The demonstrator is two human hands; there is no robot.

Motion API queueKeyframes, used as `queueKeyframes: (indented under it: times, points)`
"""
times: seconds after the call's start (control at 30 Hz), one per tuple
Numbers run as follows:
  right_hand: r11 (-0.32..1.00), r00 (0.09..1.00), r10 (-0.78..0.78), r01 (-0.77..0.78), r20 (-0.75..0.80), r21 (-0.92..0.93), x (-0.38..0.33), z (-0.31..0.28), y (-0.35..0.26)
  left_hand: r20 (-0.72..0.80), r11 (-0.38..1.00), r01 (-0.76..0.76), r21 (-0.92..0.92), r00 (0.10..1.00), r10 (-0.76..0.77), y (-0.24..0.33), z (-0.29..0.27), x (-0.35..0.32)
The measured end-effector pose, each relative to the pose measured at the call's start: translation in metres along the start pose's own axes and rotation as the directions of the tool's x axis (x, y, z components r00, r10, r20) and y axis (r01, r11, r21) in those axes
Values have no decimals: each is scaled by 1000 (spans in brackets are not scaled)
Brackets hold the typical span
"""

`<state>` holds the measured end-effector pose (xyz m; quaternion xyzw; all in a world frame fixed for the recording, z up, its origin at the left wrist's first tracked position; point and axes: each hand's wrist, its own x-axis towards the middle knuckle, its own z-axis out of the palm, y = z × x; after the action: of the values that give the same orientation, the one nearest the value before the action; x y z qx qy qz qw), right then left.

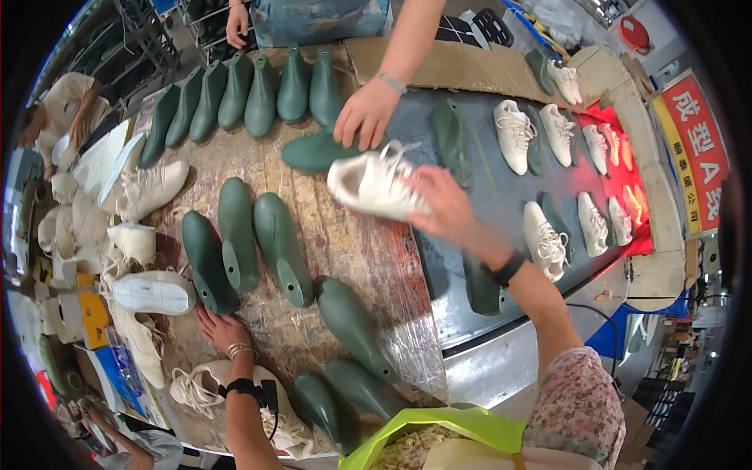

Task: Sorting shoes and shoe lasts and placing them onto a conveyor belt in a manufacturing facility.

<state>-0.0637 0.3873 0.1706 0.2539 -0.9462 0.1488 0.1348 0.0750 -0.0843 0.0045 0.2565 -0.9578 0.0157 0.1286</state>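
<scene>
My right hand (442, 205) grips a white lace-up sneaker (368, 188) by its toe end, above the boundary between the wooden table and the grey conveyor. My left hand (223, 330) lies low on the table with fingers stretched out, touching or just beside the lower end of a dark green shoe last (208, 262); the contact is partly hidden. Close to it lies a sneaker with its pale sole upward (153, 293). Across the table, another person's hand (366, 116) rests on a green last (317, 150) right behind my sneaker.
Several green lasts (262, 98) stand along the far edge, and others lie mid-table. White sneakers (514, 137) sit beside lasts on the conveyor (470, 227), which leads under a red-lit opening (627, 180) at right. More sneakers (149, 188) crowd the left. A cardboard sheet (446, 66) borders the far side.
</scene>
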Motion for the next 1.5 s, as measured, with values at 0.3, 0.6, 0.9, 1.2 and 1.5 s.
queueKeyframes:
  times: [0.3, 0.6, 0.9, 1.2, 1.5]
  points:
    - [962, 995, 48, -69, 86, 266, -65, 1, 18, -20, 1000, -5, 23, 1000, 5, -29, 9, 2]
    - [858, 861, 387, -205, -330, 471, -35, 36, 62, -26, 1000, -16, 22, 1000, 17, -32, 18, -4]
    - [727, 708, 641, -684, -296, -59, 13, 129, 126, -29, 998, -16, 56, 999, 18, -38, 23, -4]
    - [853, 947, 230, -308, 226, 422, -64, 25, -15, -61, 1000, -22, -20, 998, 21, -10, 20, 8]
    - [588, 835, -222, -297, 503, 752, -107, -10, -329, -39, 999, -2, -49, 999, 0, 2, -1, 7]
